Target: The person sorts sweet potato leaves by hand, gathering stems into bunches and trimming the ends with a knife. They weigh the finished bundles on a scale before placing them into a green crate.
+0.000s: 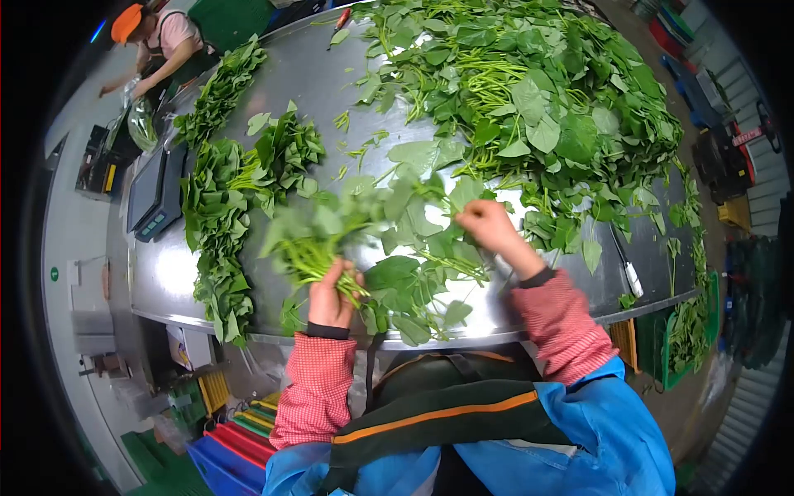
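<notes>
My left hand [332, 299] is closed round a bunch of leafy green stems [306, 255], its leaves fanning up and left, blurred by motion. To the right, my right hand [490, 225] has its fingers pinched together at a leafy stem [453, 207]; the fingertips are partly hidden. Between and below the hands, loose leafy sprigs [397, 285] lie on the metal table [289, 70]. A large heap of the same greens [571, 116] spreads over the table's far right. Along the left side lie bundled greens [222, 198] in a row.
A digital scale [157, 194] stands at the table's left edge. A white-handled knife [630, 277] lies on the right, and a red-handled tool [341, 23] at the far edge. Another person [169, 41] in an orange cap handles a plastic bag [141, 120]. Stacked coloured crates [236, 446] stand below left.
</notes>
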`<control>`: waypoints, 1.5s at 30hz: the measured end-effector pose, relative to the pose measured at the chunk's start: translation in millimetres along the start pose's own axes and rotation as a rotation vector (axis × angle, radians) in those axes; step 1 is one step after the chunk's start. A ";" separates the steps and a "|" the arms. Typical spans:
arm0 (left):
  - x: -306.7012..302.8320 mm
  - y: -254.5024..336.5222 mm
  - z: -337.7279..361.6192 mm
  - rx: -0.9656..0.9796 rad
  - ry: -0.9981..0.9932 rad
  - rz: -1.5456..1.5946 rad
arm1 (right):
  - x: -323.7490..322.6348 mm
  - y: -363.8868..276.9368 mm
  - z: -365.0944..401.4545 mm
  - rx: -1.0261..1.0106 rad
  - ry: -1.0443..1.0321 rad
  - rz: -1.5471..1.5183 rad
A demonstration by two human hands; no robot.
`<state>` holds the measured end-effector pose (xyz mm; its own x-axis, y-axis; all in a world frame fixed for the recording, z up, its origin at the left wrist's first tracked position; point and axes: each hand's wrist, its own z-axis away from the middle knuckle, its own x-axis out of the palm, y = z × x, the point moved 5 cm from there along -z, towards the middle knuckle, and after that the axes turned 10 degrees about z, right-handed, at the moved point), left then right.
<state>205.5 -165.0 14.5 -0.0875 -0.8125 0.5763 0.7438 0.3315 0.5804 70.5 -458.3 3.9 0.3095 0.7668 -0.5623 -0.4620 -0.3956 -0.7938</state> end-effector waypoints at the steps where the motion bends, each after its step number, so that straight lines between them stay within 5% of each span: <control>1: 1.8 12.2 7.0 0.103 0.060 -0.053 | -20.3 -14.6 15.9 0.228 -0.041 -0.359; 5: 21.6 11.8 23.9 0.242 0.174 -0.191 | -15.8 -14.4 32.2 0.238 -0.189 -1.113; 9: 70.9 -44.8 36.0 -0.096 -0.126 -0.217 | 27.8 -43.9 56.9 0.171 -0.262 -1.268; 12: 86.4 -66.4 42.3 -0.259 -0.128 -0.123 | 56.7 -52.2 65.8 -0.048 -0.457 -1.144; 15: 77.3 -73.6 38.6 -0.281 -0.036 -0.170 | 39.3 -76.0 76.2 -0.323 -0.281 -0.065; 16: 73.0 -75.5 34.7 -0.249 -0.032 -0.168 | 39.2 -88.5 83.6 -0.552 -0.099 0.092; 20: 71.2 -83.2 23.7 -0.172 -0.025 -0.042 | 34.5 -123.9 124.7 -0.909 0.002 0.339; 23: 67.4 -70.0 12.8 -0.173 -0.183 0.221 | 12.9 -132.9 144.1 -0.799 0.062 0.068; 24: 60.2 -67.7 13.2 -0.266 -0.087 0.245 | 17.4 -104.9 136.6 -0.610 0.359 0.008; 25: 67.4 -56.8 18.9 -0.128 -0.175 0.154 | 6.4 -93.5 120.0 -0.008 0.070 -0.504; 31: 80.4 -58.6 35.2 -0.035 -0.191 0.057 | 61.8 -69.4 96.3 0.346 -0.413 -0.695; 35: 79.7 -51.7 37.3 0.013 -0.153 0.118 | 33.4 -67.3 96.0 -0.004 0.145 -0.489; 37: 68.8 -34.7 30.7 0.098 -0.144 0.211 | -7.9 -46.8 102.6 0.140 0.293 -0.628; 38: 68.1 -19.0 35.8 0.162 -0.072 0.174 | -34.2 -22.2 96.1 -0.272 0.464 -0.708; 39: 58.8 -8.5 34.6 0.223 -0.021 0.151 | -60.8 -13.3 98.2 0.060 0.359 -1.021; 40: 47.5 -2.9 32.0 0.231 0.000 0.071 | -75.0 -7.3 100.1 0.099 0.261 -1.120; 43: -0.5 -11.5 7.7 0.063 0.001 -0.020 | -30.4 46.1 103.7 0.114 0.242 0.164; 44: -7.0 -18.6 3.7 -0.021 -0.002 -0.021 | -17.8 18.4 109.8 0.065 0.071 0.385; 45: -13.5 -25.8 0.3 -0.082 0.011 -0.015 | -4.7 -3.6 114.7 -0.157 0.162 0.484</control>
<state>187.3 -162.4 -8.1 -0.0923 -0.8223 0.5616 0.7941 0.2795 0.5397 -24.7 -402.6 36.0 0.2216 0.3946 -0.8917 -0.4579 -0.7652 -0.4525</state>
